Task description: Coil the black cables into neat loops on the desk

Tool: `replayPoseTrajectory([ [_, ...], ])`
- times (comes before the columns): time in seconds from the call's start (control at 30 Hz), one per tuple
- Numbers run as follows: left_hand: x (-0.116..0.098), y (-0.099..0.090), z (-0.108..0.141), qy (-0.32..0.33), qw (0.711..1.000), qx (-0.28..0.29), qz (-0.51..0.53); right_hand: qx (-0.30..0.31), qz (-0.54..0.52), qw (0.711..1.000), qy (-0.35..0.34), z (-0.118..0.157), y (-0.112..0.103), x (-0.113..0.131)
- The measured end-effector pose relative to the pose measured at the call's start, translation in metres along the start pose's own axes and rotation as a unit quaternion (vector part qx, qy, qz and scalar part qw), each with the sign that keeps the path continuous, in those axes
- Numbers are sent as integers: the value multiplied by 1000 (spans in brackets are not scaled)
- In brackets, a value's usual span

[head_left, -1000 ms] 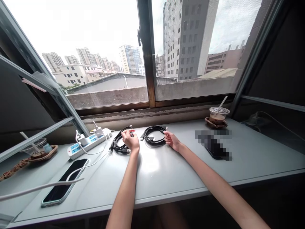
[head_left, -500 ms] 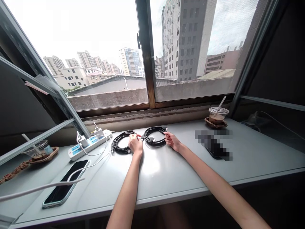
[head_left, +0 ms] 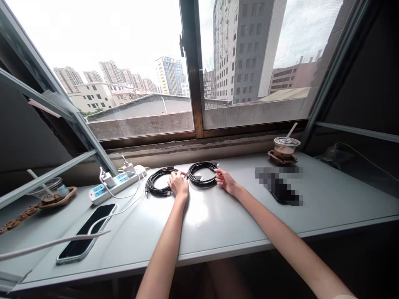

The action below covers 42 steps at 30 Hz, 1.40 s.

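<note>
Two coiled black cables with dark plugs lie side by side on the desk. My left hand (head_left: 178,183) rests over the right side of the left cable coil (head_left: 152,187), its fingers curled round a cable end between the two coils. The fingers partly hide that end. At the right edge of the right cable coil (head_left: 193,182), my right hand (head_left: 225,181) is closed in a pinch on the cable near a plug. A plug shows inside this coil, and another pokes out at its upper right.
A white power strip (head_left: 114,190) with chargers and a phone (head_left: 85,234) with a white cord sit at left. A cup (head_left: 285,147) in a cardboard holder stands back right, near a partly blurred black object (head_left: 277,197). Another cup (head_left: 51,191) is far left; a window (head_left: 140,124) lies behind.
The whole view has shifted slightly. The fingers of my left hand have moved a little at the cable end; my right hand stays at the right coil.
</note>
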<state>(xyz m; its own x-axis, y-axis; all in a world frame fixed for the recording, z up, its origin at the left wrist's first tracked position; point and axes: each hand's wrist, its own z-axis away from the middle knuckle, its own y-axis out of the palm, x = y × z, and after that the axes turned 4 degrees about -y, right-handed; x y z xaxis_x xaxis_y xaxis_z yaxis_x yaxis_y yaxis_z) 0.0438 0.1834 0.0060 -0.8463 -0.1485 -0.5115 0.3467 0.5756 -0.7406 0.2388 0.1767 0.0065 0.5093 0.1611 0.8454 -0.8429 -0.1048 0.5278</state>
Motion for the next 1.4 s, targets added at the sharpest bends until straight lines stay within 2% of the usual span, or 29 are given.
replayPoseTrajectory([
  [0.3,3,2,-1,19,999,15,-39,-5,-27,1000,4,-3,-2,-2],
  [0.67,3,2,0,31,998,20,-54,-35,-117,993,-1,-6,-11,0],
  [1.07,-4,0,-2,12,999,26,-34,-25,-164,986,22,-8,-13,0],
  [1.4,6,-15,-17,-16,998,30,-44,-12,-179,984,15,-6,-10,4],
])
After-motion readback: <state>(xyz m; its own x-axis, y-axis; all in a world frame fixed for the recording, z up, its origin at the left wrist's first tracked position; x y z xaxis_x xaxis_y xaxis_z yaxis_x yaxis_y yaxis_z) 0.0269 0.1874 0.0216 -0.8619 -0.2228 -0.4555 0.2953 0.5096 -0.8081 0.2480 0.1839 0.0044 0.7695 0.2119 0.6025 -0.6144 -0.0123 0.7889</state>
